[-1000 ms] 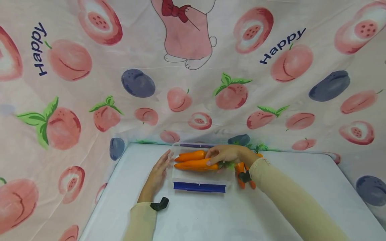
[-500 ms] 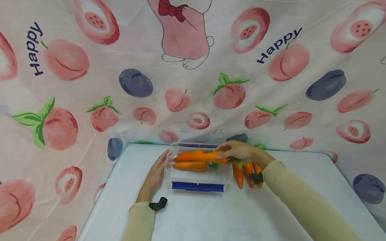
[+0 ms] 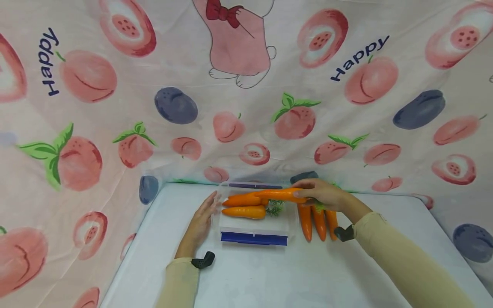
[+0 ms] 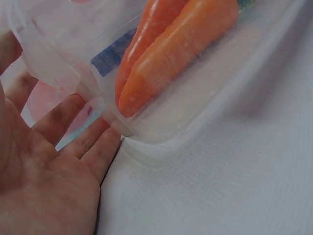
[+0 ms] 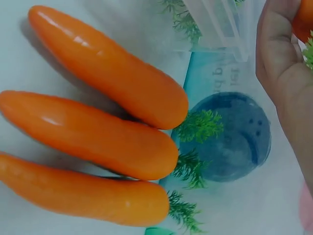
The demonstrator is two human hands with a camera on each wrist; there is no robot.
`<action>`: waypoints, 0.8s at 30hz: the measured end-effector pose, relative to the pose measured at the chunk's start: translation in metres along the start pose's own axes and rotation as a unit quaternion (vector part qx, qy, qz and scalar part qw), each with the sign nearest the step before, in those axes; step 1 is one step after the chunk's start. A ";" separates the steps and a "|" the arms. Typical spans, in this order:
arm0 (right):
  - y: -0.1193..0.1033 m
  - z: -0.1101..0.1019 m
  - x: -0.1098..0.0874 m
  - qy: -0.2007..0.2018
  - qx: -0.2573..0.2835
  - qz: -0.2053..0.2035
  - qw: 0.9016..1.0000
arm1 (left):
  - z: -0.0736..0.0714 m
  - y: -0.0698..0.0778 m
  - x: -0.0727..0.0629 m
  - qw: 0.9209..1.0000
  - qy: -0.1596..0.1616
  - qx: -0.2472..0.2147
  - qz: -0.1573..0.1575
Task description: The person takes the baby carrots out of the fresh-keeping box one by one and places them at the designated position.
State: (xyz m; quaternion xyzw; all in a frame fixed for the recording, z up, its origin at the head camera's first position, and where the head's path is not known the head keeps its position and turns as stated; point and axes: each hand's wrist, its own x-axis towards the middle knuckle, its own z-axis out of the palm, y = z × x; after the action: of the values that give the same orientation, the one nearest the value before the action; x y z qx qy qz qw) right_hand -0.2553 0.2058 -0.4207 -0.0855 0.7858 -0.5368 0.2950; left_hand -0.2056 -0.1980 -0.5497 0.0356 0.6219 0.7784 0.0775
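Note:
A clear plastic box (image 3: 250, 226) with blue side latches stands on the table, two orange carrots lying inside, the near carrot (image 3: 244, 212) and the far carrot (image 3: 240, 199). My left hand (image 3: 200, 220) touches the box's left end with straight fingers; the left wrist view shows its fingertips against the clear wall (image 4: 176, 129). With its thumb and fingers, my right hand (image 3: 325, 194) grips a third carrot (image 3: 279, 194) by the leafy end. That carrot is held above the box, its tip pointing left. In the right wrist view, only a sliver of this held carrot (image 5: 304, 19) shows.
Three more carrots lie side by side right of the box: a left one (image 5: 112, 68), a middle one (image 5: 93, 134) and a right one (image 5: 88, 188), green tops toward the back. A fruit-printed cloth (image 3: 246, 98) hangs behind the white table (image 3: 246, 273).
My right hand has moved right and up from over the box with the carrot in its grip. Both carrots inside show more fully. My left hand stays at the box's left end.

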 end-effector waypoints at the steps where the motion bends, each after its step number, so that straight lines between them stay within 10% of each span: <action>1: 0.002 -0.001 -0.001 0.007 0.007 0.000 1.000 | 0.000 0.000 0.000 1.000 0.000 0.001 0.000; 24: 0.030 -0.033 -0.035 0.066 0.068 -0.017 0.995 | 0.000 -0.001 -0.001 1.000 -0.003 0.001 0.000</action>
State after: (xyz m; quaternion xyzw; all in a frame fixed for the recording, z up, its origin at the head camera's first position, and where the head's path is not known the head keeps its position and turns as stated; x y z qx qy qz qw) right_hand -0.2395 0.2598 -0.4264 -0.0428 0.7634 -0.5987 0.2387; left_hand -0.2049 -0.1978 -0.5502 0.0384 0.6221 0.7779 0.0795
